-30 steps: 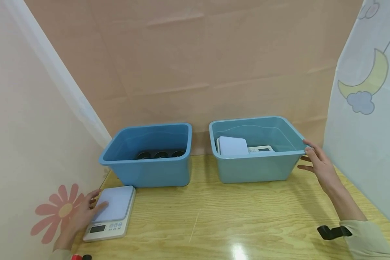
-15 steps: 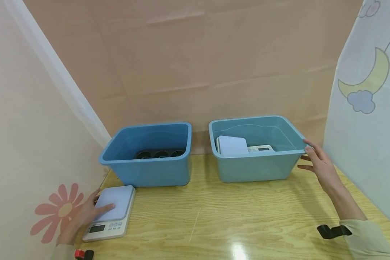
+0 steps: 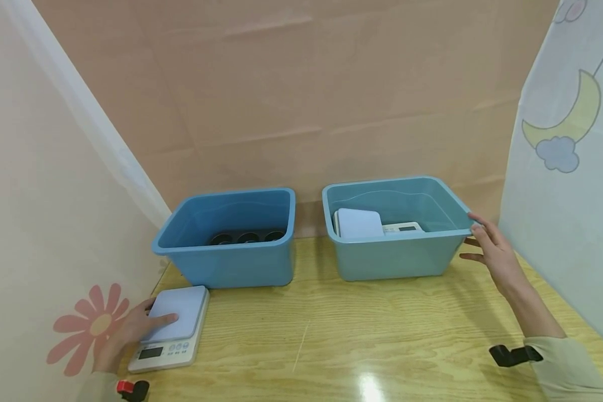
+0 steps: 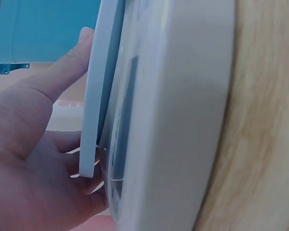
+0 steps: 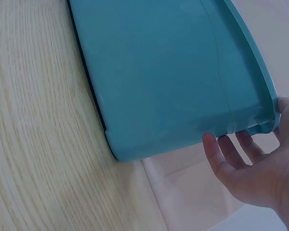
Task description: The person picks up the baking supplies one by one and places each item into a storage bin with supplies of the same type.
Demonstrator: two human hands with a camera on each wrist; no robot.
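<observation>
- Left hand (image 3: 130,329) grasping the kitchen scale (image 3: 173,329) at about 8 o'clock on the table (image 3: 357,335): thumb laid over the pale top plate, fingers tucked under its left edge, as the left wrist view shows.
- Scale lying flat, long axis running 6 to 12 o'clock, display at the near end, just in front of the left bin (image 3: 228,245).
- Right hand (image 3: 492,251) relaxed, straight fingers touching the right rim corner of the right bin (image 3: 397,234) at about 2 o'clock; gripping nothing.
- Second scale (image 3: 362,224) resting inside the right bin.
- Dark round cups (image 3: 248,237) inside the left bin.
- Left hand far nearer the scale; right hand well apart from it.
</observation>
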